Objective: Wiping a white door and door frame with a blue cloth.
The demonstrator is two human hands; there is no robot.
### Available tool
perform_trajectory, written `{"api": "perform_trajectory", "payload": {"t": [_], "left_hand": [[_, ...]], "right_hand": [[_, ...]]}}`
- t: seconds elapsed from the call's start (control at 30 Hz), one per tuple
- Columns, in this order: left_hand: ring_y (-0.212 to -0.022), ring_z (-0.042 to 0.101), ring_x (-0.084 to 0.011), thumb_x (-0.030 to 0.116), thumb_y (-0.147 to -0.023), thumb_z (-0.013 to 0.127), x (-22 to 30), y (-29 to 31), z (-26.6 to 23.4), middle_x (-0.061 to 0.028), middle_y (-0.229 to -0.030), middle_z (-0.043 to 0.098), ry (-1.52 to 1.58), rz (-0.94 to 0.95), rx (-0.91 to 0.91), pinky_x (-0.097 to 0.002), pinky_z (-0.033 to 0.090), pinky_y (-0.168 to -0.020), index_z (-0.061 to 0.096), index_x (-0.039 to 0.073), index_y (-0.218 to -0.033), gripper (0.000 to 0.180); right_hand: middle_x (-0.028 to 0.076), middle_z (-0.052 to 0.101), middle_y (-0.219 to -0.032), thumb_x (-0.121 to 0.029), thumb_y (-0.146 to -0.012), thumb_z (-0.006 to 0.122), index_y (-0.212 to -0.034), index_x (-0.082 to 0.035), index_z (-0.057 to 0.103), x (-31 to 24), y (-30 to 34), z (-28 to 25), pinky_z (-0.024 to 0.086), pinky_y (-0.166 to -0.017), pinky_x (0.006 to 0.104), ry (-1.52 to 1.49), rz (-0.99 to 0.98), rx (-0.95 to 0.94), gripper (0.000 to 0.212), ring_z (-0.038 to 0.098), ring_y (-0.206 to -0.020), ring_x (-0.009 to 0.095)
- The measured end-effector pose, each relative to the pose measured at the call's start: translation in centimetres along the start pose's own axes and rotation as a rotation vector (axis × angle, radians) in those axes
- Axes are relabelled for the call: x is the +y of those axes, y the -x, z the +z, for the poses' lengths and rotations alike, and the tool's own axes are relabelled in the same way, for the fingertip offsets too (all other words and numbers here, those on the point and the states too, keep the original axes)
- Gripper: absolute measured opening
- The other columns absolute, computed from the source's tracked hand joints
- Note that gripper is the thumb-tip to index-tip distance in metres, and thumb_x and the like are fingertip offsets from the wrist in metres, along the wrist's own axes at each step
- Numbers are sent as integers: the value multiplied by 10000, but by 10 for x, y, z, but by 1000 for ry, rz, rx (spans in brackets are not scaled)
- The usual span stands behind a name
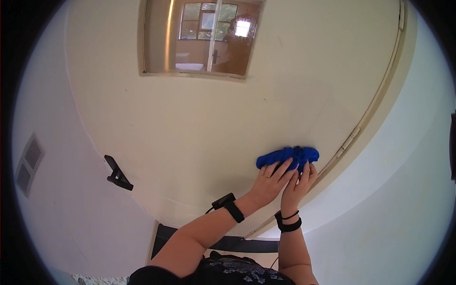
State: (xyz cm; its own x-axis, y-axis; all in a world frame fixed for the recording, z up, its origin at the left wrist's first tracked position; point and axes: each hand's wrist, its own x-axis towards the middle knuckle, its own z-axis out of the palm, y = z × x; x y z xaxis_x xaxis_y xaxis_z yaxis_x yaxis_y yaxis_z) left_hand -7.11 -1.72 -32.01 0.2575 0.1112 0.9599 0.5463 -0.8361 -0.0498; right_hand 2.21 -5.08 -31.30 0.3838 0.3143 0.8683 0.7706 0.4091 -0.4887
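A bunched blue cloth (285, 156) lies against the cream door (199, 123), low on its right part near the hinge side. My left hand (270, 186) reaches across from the lower left and presses on the cloth, its fingers bent over the lower edge. Close beside it, my right hand (297, 187) pinches the cloth's right part; the folds partly hide its fingertips. Both wrists wear black bands, and a small black box sits on the left one.
A glass pane (199, 38) in the upper door reflects a window. The black door handle (118, 173) juts out at left, near a wall switch plate (30, 164). A hinge (349, 141) and the door frame run along the right, beside a white wall (380, 209).
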Motion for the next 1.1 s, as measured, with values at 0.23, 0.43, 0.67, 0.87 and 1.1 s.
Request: {"api": "perform_trajectory", "payload": {"t": [0.23, 0.43, 0.67, 0.87, 1.1], "left_hand": [[-1053, 437, -276, 68, -765, 571, 8, -44, -5, -58, -1346, 430, 78, -1, 3, -384, 395, -845, 548, 136, -1213, 454], [-1083, 440, -292, 73, -764, 573, 15, -105, -13, -86, -1323, 444, 74, 19, 113, -393, 387, -878, 548, 109, -1210, 449], [-1072, 432, -297, 76, -756, 591, 15, -69, 3, -84, -1336, 428, 53, 23, 40, -397, 375, -871, 548, 124, -1216, 464], [-1102, 430, -261, 96, -768, 568, 20, -23, 23, -78, -1348, 421, 3, 40, 8, -370, 378, -821, 541, 126, -1213, 447], [-1063, 435, -319, 51, -762, 594, 32, -84, 10, -105, -1319, 446, 87, 31, 4, -402, 375, -915, 559, 107, -1214, 457]], "right_hand": [[185, 411, -1205, -48, -896, 483, -1262, 14, 464, -8, -38, -10, 386, -883, 364, -19, -36, 58, 372, 460, -1038, 310], [183, 411, -1201, -68, -901, 490, -1262, 4, 473, -26, -93, -19, 402, -860, 359, -63, -91, 101, 369, 467, -1027, 304], [204, 414, -1184, -66, -889, 494, -1262, 14, 470, -10, -61, -16, 403, -876, 366, -30, -56, 101, 382, 458, -1044, 326], [213, 393, -1215, -40, -881, 492, -1247, 40, 469, 11, -21, -19, 393, -903, 379, -28, 62, 59, 376, 456, -1066, 338], [239, 410, -1207, -38, -886, 487, -1240, 37, 475, -4, -75, -35, 389, -917, 396, -5, -51, 126, 362, 474, -1065, 371]]}}
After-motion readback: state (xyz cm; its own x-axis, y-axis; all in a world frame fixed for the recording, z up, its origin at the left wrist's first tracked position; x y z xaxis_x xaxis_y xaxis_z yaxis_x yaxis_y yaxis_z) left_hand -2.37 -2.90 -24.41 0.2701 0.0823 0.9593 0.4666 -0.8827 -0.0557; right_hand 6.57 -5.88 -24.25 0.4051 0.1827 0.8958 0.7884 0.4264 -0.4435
